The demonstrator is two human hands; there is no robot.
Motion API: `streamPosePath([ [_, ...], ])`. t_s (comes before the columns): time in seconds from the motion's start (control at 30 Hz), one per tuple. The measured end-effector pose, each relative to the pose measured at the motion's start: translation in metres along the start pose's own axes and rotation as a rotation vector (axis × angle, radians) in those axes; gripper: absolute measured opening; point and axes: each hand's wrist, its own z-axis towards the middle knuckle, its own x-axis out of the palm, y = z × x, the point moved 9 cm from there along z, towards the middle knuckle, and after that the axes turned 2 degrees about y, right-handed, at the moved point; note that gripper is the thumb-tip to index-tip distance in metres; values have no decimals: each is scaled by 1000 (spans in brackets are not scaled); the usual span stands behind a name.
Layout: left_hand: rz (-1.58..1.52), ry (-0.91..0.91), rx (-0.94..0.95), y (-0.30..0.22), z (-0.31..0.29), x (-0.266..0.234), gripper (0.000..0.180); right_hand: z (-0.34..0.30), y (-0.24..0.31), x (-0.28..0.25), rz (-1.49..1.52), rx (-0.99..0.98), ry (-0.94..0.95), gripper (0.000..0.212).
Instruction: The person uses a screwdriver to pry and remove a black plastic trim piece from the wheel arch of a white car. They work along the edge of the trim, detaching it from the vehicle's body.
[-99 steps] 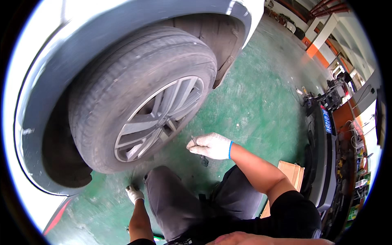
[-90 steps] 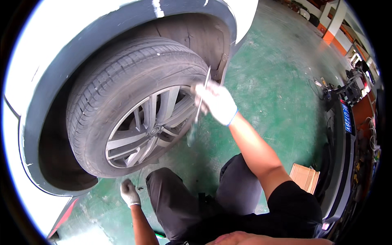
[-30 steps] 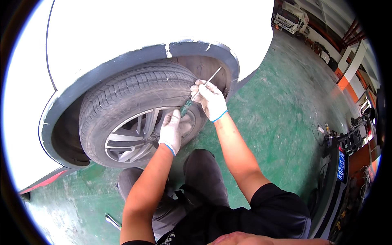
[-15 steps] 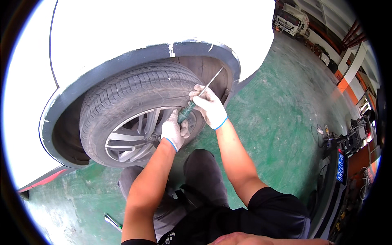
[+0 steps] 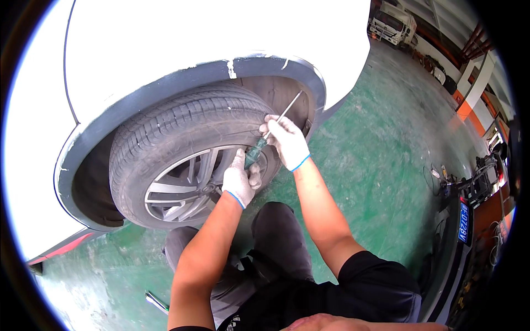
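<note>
Both hands wear white gloves and hold one screwdriver in front of a car wheel. My left hand is closed round the lower end of its green, see-through handle. Fingers of my right hand pinch it higher up, where the metal shaft leaves the handle. The shaft slants up to the right, its tip in front of the dark wheel-arch liner. A black tyre surrounds the silver spoked rim. Above it runs the grey arch trim with chipped white patches.
A white car body fills the upper left. On the green floor, a slim green-and-white item lies at lower left. Another vehicle's bumper with a blue plate stands at right, near dark equipment. A white truck is far off.
My view has shifted slightly. Both hands and the screwdriver sit a little further right in the picture; the grip on it looks the same.
</note>
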Motion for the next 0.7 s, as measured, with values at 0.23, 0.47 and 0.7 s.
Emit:
streamPosePath([
  [0.23, 195, -266, 436, -23, -17, 21, 26, 16, -6, -9, 234, -38, 85, 22],
  [0.47, -46, 146, -40, 1, 14, -5, 32, 19, -5, -5, 276, -44, 112, 23],
  [0.7, 143, -230, 328, -17, -11, 14, 23, 22, -3, -18, 314, -58, 76, 21],
])
